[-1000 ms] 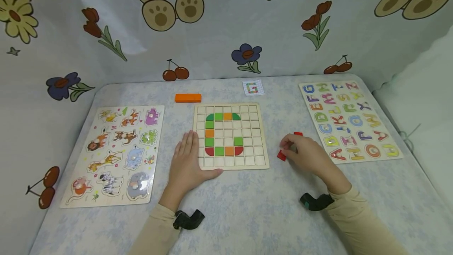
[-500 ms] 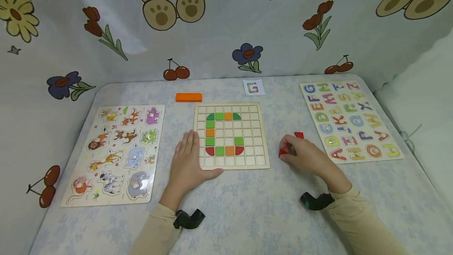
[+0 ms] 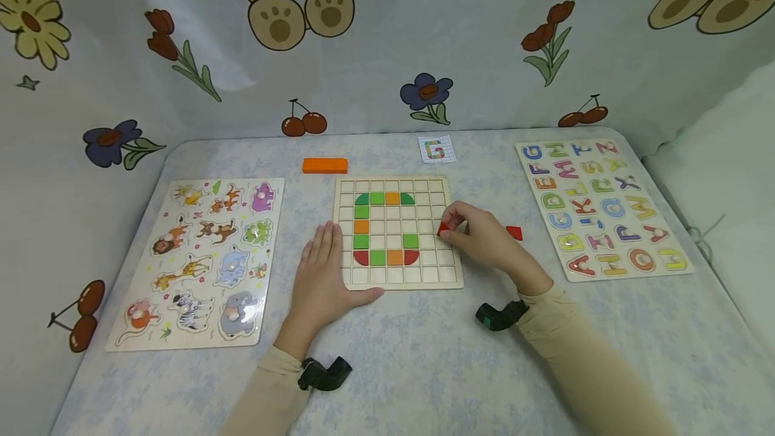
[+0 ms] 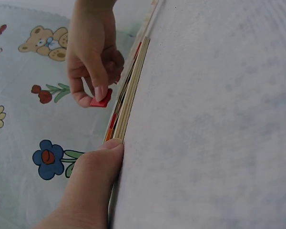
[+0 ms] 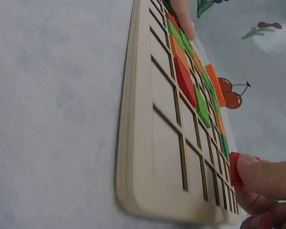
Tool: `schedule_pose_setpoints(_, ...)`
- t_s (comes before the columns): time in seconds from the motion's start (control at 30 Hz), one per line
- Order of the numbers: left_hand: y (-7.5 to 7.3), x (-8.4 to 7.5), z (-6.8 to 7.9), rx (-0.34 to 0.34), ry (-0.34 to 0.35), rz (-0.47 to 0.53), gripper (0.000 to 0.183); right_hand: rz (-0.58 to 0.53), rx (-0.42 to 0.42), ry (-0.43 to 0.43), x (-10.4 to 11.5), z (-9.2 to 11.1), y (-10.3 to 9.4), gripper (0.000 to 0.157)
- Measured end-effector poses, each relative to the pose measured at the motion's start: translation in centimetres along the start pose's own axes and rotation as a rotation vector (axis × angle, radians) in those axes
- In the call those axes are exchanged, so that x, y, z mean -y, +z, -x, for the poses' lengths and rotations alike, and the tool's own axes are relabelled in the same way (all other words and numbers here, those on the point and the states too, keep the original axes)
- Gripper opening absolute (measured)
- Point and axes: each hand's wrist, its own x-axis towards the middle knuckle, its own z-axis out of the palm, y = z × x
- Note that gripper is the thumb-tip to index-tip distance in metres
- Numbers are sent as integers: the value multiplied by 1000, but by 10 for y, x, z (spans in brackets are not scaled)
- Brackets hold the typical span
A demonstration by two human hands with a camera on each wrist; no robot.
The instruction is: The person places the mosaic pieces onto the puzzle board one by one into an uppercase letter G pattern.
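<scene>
A square wooden grid board (image 3: 433, 276) holds green, orange and red tiles laid in an outline like a C, its right side partly filled. My left hand (image 3: 321, 284) lies flat with straight fingers along the board's left edge, the thumb reaching along its front edge. Thumb and fingertips of my right hand (image 3: 484, 237) pinch a red tile (image 3: 443, 228) over the board's right edge. In the left wrist view that red tile (image 4: 101, 99) appears above the board's surface. Another red piece (image 3: 514, 232) lies on the table right of my right hand.
Behind the board are an orange block (image 3: 325, 165) and a small card (image 3: 436, 149) printed with a coloured G on a grid. An animal puzzle (image 3: 264, 288) sits at the left, an alphabet puzzle (image 3: 554, 234) at the right. A patterned cloth hangs behind the table.
My right hand has picked up the red tile from the table and carried it left to the board's right edge. My left hand has stayed in place.
</scene>
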Motion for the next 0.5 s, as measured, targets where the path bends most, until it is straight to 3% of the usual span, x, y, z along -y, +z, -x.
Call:
schedule_pose_setpoints(0.23,1,0,0,9,-8,0,135,-32,9,-33,20,-23,21,12)
schedule_pose_setpoints(0.5,2,2,-1,5,-7,-3,136,2,17,-39,31,-34,33,11)
